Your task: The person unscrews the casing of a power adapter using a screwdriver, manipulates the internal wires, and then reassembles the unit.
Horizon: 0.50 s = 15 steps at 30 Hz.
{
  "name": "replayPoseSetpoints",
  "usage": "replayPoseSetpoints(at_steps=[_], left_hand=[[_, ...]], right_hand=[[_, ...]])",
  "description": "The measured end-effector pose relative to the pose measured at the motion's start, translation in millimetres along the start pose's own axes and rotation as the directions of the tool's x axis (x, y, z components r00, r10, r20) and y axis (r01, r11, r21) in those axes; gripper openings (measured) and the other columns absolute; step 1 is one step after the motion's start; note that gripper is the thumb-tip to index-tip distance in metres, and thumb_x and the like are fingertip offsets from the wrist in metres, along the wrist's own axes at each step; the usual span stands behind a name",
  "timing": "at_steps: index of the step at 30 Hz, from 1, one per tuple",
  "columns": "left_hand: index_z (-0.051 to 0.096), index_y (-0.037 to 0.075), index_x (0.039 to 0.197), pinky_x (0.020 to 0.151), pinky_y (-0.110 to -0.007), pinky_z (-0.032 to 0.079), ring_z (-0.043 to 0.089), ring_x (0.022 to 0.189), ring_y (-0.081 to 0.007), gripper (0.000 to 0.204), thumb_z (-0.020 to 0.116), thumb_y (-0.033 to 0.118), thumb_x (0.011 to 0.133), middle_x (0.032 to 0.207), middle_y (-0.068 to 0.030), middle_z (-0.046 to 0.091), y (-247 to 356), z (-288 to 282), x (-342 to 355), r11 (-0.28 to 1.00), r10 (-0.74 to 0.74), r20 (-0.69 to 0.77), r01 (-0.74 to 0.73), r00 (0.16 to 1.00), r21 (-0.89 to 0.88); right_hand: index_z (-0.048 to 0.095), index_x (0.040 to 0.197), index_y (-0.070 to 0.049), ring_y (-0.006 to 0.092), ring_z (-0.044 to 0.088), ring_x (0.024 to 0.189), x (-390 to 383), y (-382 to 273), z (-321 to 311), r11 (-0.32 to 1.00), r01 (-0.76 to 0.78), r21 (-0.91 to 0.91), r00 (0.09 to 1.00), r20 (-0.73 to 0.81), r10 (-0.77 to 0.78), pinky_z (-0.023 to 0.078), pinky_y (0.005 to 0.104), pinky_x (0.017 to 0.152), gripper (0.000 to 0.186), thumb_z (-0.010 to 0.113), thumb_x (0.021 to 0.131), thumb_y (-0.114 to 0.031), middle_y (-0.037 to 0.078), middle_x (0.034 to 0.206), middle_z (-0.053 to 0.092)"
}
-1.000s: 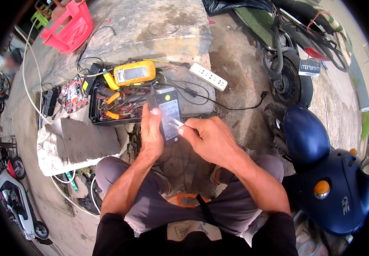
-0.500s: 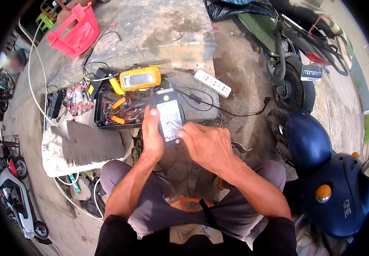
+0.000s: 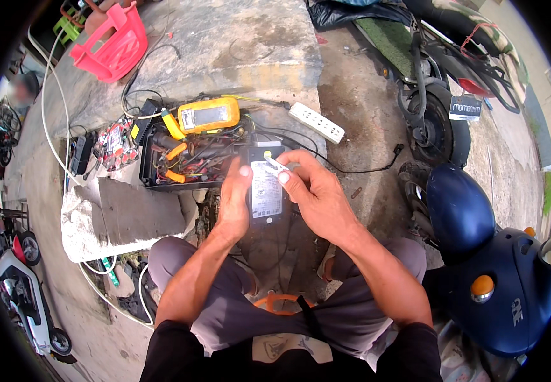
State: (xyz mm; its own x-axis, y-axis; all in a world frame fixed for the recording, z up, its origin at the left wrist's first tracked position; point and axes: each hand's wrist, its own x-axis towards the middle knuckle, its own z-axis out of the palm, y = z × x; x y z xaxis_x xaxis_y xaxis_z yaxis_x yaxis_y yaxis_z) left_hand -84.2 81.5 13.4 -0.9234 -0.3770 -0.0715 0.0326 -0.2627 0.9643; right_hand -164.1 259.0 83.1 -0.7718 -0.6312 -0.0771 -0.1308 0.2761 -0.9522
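Observation:
My left hand (image 3: 232, 202) grips the left side of a black box-shaped charger (image 3: 266, 190) that has a white label on its top. My right hand (image 3: 313, 191) pinches a small white plug (image 3: 274, 165) with a yellowish tip, held just over the charger's far end. Black cables (image 3: 326, 160) run from the charger across the ground. Beyond my hands lies an open black tool case (image 3: 183, 159) full of wires and orange-handled tools, with a yellow multimeter (image 3: 208, 115) resting on its far edge.
A white power strip (image 3: 317, 122) lies on the concrete to the right of the case. A broken concrete slab (image 3: 119, 213) sits at my left knee. A dark blue scooter (image 3: 498, 280) stands close on my right, another scooter wheel (image 3: 433, 124) beyond it. A pink plastic basket (image 3: 113, 41) is far left.
Both hands and the charger stay in nearly the same place. My right hand has shifted the white plug slightly toward the charger's far end.

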Motion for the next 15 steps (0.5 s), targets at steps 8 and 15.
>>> replayPoseSetpoints(at_steps=[8, 15], left_hand=[[0.061, 0.003, 0.140, 0.089, -0.042, 0.065, 0.076, 0.106, -0.0274, 0.072, 0.042, 0.066, 0.111, 0.122, -0.0179, 0.074, 8.1, -4.3, 10.4, 0.968, -0.096, 0.089, 0.114, 0.991, -0.224], [0.051, 0.003, 0.150, 0.095, -0.041, 0.062, 0.076, 0.109, -0.0279, 0.069, 0.044, 0.059, 0.112, 0.125, -0.0230, 0.074, 5.3, -0.8, 9.2, 0.985, 0.015, 0.104, 0.003, 0.994, -0.172]], right_hand=[[0.073, 0.121, -0.009, 0.0289, 0.070, 0.075, -13.9, -6.7, -10.0, 0.795, 0.374, -0.478, 0.918, 0.070, -0.389, 0.054, 0.0437, 0.064, 0.027, 0.078, 0.100, -0.026, 0.009, 0.087, 0.063], [0.072, 0.115, -0.009, 0.0240, 0.071, 0.075, -14.3, -7.2, -6.2, 0.518, 0.477, -0.710, 0.811, 0.128, -0.571, 0.057, 0.0401, 0.058, 0.028, 0.080, 0.096, -0.027, 0.007, 0.089, 0.061]])
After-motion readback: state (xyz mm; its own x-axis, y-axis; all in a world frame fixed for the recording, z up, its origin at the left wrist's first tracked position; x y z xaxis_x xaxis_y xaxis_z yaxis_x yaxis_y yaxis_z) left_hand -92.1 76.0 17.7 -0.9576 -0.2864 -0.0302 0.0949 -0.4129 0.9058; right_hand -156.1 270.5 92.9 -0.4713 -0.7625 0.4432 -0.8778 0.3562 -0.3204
